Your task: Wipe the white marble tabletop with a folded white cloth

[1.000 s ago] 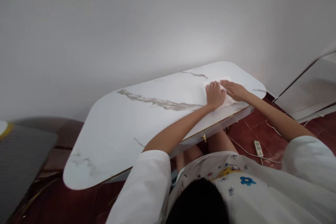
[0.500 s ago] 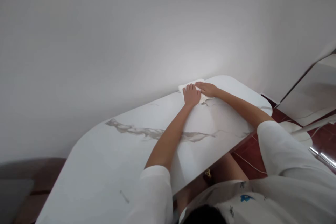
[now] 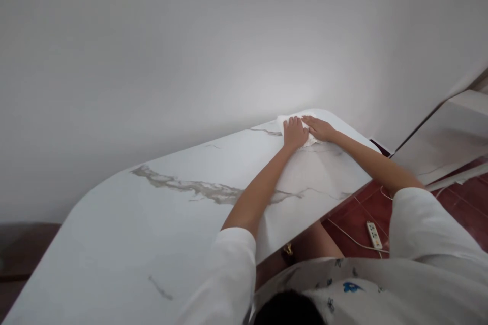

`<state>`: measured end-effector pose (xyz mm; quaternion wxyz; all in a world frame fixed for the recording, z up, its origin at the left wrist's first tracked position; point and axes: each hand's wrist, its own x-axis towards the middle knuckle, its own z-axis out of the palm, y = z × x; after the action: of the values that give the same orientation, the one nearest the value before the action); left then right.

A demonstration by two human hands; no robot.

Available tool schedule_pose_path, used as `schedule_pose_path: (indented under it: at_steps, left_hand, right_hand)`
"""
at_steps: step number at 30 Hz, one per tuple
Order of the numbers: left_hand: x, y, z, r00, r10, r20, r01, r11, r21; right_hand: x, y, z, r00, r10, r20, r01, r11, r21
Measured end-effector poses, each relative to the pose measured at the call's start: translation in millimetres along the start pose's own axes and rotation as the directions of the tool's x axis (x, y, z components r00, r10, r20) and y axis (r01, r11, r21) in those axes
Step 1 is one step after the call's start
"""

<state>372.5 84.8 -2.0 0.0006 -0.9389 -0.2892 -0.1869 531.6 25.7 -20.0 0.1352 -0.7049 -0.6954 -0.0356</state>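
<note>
A white cloth (image 3: 281, 122) lies on the white marble-patterned tabletop (image 3: 125, 223), near its far edge by the wall. My left hand (image 3: 296, 133) presses flat on the cloth, its fingers spread and pointing toward the wall. Just to the right, my right hand (image 3: 318, 128) rests on the same cloth with its fingers stretched out to the left. The fingertips of my right hand are close beside my left hand. Part of the cloth is hidden under both palms.
A pale wall (image 3: 190, 61) runs along the table's far edge. On the red tiled floor (image 3: 354, 213) to the right lie a white power strip (image 3: 374, 235) and its cable. A white panel (image 3: 442, 132) stands at the right.
Both hands and the cloth have slid to the right along the tabletop. The view has shifted, and the power strip now shows on the floor.
</note>
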Motion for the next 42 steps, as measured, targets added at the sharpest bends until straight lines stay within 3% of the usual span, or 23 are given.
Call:
schedule_pose_path:
  at_steps: [7,14,17,21,25,28,32,39,42]
  left_hand:
    - [-70,44,-25.4,0.999,0.036,0.034,-0.035,0.998,-0.048]
    - [-139,96,-52.2,0.991,-0.049,0.121,0.068,0.986,-0.154]
    - [-147,118,-57.3,0.985,-0.032,0.169,0.068,0.976,-0.208]
    - [-130,142,-51.2,0.984,0.020,0.175,0.025,0.967,-0.254]
    - [-95,150,-33.4,0.993,0.009,0.114,0.021,0.965,-0.261]
    - [-68,139,-19.9,0.998,-0.022,0.065,0.038,0.964,-0.265]
    - [-34,104,-6.9,0.998,-0.065,0.019,0.068,0.962,-0.263]
    - [22,21,8.5,0.996,-0.084,-0.011,0.081,0.985,-0.150]
    - [47,-3,16.1,0.996,-0.083,-0.038,0.079,0.991,-0.108]
  right_hand:
    - [-88,-36,-16,0.999,-0.025,-0.037,0.024,1.000,-0.016]
    - [-171,-67,-43,0.994,-0.112,-0.005,0.112,0.994,0.006]
    - [-198,-59,-54,0.994,-0.113,0.007,0.113,0.994,0.004]
    - [-212,-31,-63,0.998,-0.058,-0.002,0.057,0.998,-0.014]
    - [-194,-1,-61,1.000,0.026,0.002,-0.026,0.999,-0.031]
    - [-164,15,-54,0.999,0.046,0.004,-0.046,0.998,-0.039]
    - [-110,27,-41,1.000,-0.002,-0.004,0.002,1.000,-0.014]
    - [-1,34,-13,0.999,-0.045,0.013,0.045,0.999,-0.022]
    - [37,42,-4,0.998,-0.060,0.008,0.060,0.998,-0.018]
